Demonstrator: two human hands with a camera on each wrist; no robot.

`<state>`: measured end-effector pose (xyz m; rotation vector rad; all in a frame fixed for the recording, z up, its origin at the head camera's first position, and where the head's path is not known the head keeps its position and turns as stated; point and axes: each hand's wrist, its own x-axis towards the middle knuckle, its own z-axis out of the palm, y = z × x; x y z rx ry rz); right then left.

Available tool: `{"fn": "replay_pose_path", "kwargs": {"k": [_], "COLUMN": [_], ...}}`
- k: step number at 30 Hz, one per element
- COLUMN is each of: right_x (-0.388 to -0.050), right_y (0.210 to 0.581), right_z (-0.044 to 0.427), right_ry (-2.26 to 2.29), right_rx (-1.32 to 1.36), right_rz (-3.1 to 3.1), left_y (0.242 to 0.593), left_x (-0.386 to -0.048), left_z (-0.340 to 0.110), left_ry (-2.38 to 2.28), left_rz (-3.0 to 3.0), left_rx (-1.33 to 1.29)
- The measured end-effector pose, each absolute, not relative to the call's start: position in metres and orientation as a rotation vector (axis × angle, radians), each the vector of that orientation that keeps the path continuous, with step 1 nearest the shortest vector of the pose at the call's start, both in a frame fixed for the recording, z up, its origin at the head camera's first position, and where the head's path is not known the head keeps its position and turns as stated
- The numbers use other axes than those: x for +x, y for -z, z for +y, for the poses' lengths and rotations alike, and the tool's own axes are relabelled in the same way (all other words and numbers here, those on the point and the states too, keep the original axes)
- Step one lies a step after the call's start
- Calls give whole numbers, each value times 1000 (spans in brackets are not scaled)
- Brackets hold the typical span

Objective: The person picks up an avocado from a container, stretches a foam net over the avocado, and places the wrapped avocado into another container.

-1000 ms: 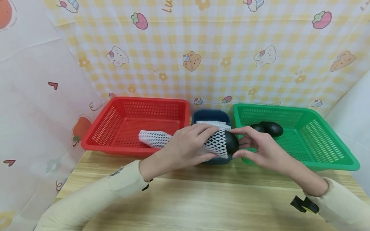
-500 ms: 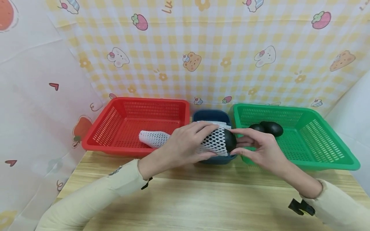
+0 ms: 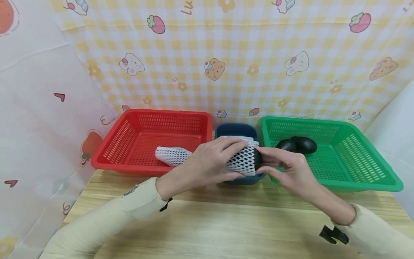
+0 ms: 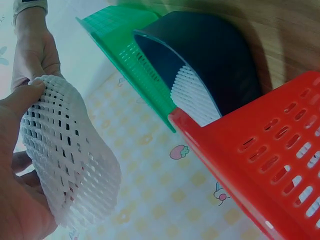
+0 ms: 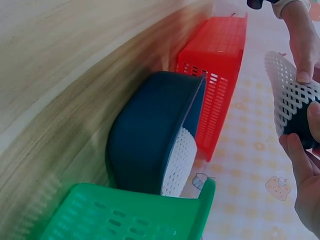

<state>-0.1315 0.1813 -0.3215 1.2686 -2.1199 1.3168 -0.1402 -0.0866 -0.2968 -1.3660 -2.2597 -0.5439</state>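
My left hand [image 3: 207, 162] grips a white foam net sleeve [image 3: 242, 162], fingers over the top and thumb beneath. A dark, smooth avocado [image 3: 258, 159] sits inside it, with only its right end bare. My right hand [image 3: 291, 167] pinches that bare end at the sleeve's mouth between thumb and fingers. In the left wrist view, dark skin shows through the mesh, while the sleeve's near part [image 4: 95, 185] hangs unfilled. Both hands are above the front of a dark blue bin [image 3: 244, 181], which holds more foam net sleeves [image 3: 237, 137].
At left, a red basket [image 3: 139, 147] holds another foam net sleeve [image 3: 173, 155]; its contents are unclear. Two dark avocados [image 3: 304, 144] lie in the green basket [image 3: 336, 169] at right. The wooden table [image 3: 226, 223] extends in front, with a patterned cloth [image 3: 181, 46] behind.
The avocado has gone deeper leftward into the sleeve, so less of its dark end shows. My right hand has moved slightly left with it; my left hand stays nearly still.
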Motion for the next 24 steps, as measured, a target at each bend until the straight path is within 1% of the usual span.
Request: {"fn": "replay_pose_path", "kwargs": {"k": [7,19,24], "right_x": [-127,-127,-128], "right_y": [323,332,334], "right_z": [180,181,178], "right_ry": [-1333,-1294,-1238], "right_rx": [1152,1196,1152], "right_rz": [-2196,-2166,-2142], "left_y": [297,301,302], "left_x": [-144,-146,-146], "left_z": [-85,-83,-82], "left_ry": [545,514,534], "left_rz": [-2278,-2312,-2311], "left_rx": [-1394,-1419,-1426]}}
